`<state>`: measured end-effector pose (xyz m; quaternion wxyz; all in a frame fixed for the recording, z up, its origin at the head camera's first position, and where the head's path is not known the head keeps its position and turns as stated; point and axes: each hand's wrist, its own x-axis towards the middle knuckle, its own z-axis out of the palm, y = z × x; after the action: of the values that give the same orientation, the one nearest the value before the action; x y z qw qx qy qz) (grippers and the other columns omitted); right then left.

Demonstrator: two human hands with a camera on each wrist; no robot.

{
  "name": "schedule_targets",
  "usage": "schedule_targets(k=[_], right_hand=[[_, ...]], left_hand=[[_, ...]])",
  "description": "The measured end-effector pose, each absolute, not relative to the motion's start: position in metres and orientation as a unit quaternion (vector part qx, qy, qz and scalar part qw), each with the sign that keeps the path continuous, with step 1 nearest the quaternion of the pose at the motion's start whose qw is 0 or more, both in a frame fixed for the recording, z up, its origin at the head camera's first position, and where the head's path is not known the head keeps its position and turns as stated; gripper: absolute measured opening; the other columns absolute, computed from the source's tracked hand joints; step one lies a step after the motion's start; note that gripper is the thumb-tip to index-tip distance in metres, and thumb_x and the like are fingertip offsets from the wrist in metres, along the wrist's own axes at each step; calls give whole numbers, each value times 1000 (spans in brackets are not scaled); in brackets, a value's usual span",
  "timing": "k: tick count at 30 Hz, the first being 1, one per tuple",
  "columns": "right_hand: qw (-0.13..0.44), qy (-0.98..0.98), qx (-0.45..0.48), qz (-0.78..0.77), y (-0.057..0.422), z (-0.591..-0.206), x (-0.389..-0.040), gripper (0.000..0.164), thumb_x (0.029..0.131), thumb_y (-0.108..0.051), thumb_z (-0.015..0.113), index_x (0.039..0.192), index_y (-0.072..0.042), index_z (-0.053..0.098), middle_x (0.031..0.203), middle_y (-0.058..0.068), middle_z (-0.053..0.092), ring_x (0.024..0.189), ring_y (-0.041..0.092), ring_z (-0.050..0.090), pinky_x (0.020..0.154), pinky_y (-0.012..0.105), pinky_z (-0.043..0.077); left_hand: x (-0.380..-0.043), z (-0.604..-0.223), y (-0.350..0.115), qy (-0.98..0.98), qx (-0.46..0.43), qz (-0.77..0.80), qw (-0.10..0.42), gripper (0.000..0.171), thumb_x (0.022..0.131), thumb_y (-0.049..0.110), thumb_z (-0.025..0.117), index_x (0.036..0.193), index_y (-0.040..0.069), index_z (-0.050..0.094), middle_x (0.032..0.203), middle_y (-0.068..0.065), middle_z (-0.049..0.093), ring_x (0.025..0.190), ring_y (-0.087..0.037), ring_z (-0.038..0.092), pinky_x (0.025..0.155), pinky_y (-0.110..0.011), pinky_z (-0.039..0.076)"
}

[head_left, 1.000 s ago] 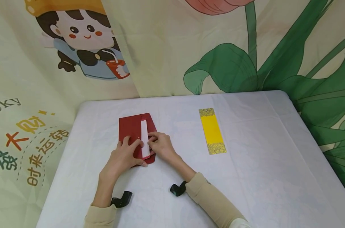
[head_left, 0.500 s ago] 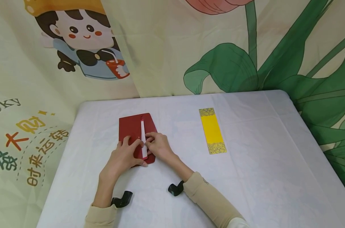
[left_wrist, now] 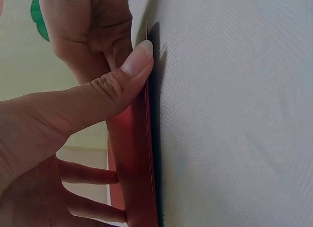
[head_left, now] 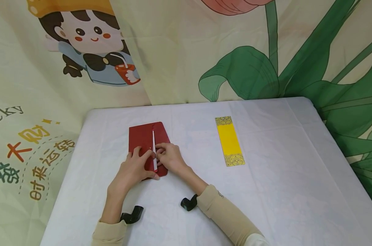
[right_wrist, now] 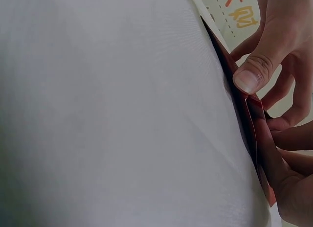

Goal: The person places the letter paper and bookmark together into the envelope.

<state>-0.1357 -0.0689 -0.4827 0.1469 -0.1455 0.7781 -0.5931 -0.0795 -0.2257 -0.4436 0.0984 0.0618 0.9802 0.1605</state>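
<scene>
A red paper envelope (head_left: 140,136) lies on the white table, its tapered flap to the right. My left hand (head_left: 132,169) rests spread over it, fingertips on the paper; in the left wrist view the thumb (left_wrist: 117,87) presses along its near edge (left_wrist: 139,173). A thin white sliver of a card with a red end (head_left: 155,165) shows at the envelope's opening, the rest hidden inside. My right hand (head_left: 170,158) pinches the card's right side. In the right wrist view, the right fingers (right_wrist: 274,161) lie along the raised red paper at the opening.
To the right lies a yellow strip (head_left: 230,140) with patterned gold ends. Behind the white-covered table (head_left: 275,171) hangs a printed cloth (head_left: 170,51). Black wrist cameras sit by both cuffs, the left one (head_left: 132,215) and the right one (head_left: 189,203).
My right hand has moved slightly left with the card. The visible white part has narrowed to a sliver at the envelope's opening. The left hand has stayed in place.
</scene>
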Motion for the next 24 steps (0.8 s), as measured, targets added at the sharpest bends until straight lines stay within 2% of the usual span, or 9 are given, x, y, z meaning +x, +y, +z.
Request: schedule_targets(k=[9,14,19,24], right_hand=[[161,770,-148,-599,-70,-483,-137,33,97,7,61,130,9,64,94,18,73,68,20,76,58,25,60],[164,781,-152,-583,-65,-483,-137,30,97,4,63,127,8,66,94,16,76,63,18,75,58,23,60],[175,774,-136,-593,-56,-481,-137,28,96,2,67,124,6,68,91,15,75,61,21,75,58,26,61],[173,778,-136,-589,-43,-477,-135,26,96,0,68,122,4,69,89,13,74,60,23,72,58,26,60]], left_hand=[[-80,-443,-225,981,63,154,99,81,73,44,93,137,13,56,147,-35,38,125,-60,45,84,-71,52],[-80,-443,-224,980,62,157,100,81,73,44,93,138,12,56,147,-35,37,125,-60,44,86,-71,52],[-80,-443,-224,980,63,161,98,81,72,43,93,137,11,56,147,-35,37,125,-60,43,86,-72,51],[-80,-443,-224,980,66,165,93,75,72,42,94,131,12,58,146,-35,38,123,-59,44,84,-70,52]])
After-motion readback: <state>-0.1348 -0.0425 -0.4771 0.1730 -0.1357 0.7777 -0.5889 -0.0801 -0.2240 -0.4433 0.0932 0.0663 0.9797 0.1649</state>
